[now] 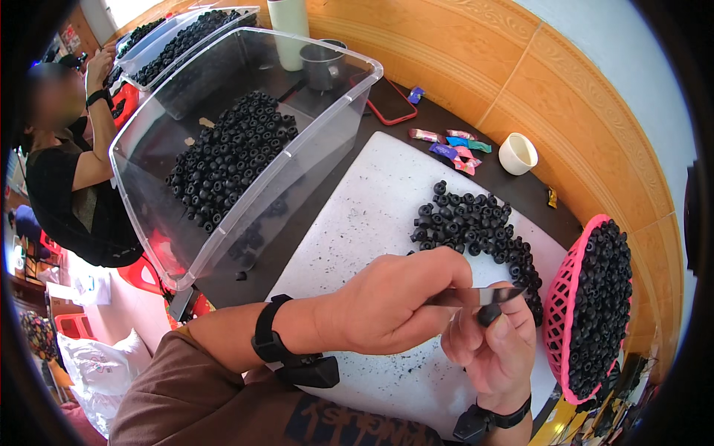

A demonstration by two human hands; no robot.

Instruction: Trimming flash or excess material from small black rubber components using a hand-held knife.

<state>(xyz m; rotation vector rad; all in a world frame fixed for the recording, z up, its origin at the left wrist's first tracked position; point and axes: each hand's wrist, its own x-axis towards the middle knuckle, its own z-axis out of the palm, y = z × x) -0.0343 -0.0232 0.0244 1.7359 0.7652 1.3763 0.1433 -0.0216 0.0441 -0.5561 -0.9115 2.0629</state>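
Low in the middle of the frame, your left hand is closed around a thin metal blade, whose tip points to the right. Your right hand, just beside it at lower right, pinches one small black ring between thumb and fingers, right under the blade; blade and ring look to be touching. Both hands hang over a white board speckled with black crumbs.

Right of centre on the board lies a heap of black rings, running down toward your fingers. At the right edge a pink basket stands tilted, full of the same rings. Upper left, a clear tub leans on its side with more rings piled inside. Beyond the board, at upper right, you have sweet wrappers, a white cup and a phone. Another person in black sits at far left.
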